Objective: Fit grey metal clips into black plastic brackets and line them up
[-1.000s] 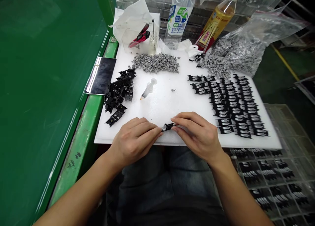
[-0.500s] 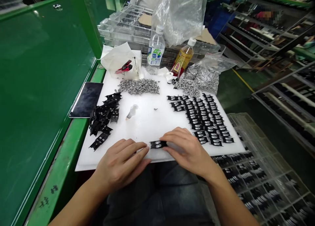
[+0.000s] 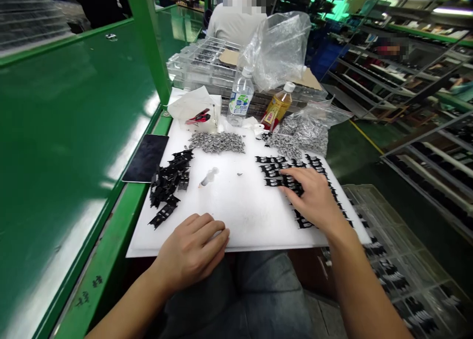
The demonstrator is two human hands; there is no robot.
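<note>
My left hand (image 3: 192,250) rests on the near edge of the white foam board (image 3: 244,216), fingers curled together with nothing visible in them. My right hand (image 3: 312,198) reaches palm down over the rows of assembled black parts (image 3: 273,170) on the board's right side. Its fingers are close together, tips on the rows, and whatever is under them is hidden. A heap of loose black plastic parts (image 3: 168,181) lies left of centre. A pile of small grey metal pieces (image 3: 217,142) sits at the back, with a small syringe (image 3: 209,177) in front of it.
A dark phone (image 3: 147,157) lies on the green bench edge at left. Behind the board stand a water bottle (image 3: 240,98), a tea bottle (image 3: 278,107), a bag of metal pieces (image 3: 305,129) and stacked clear trays (image 3: 199,65). Filled trays (image 3: 399,265) sit at lower right. A person (image 3: 236,21) sits beyond.
My right hand left the near edge and moved up and right onto the rows, taking the black part from between both hands. My left hand stayed. The head camera tilted up.
</note>
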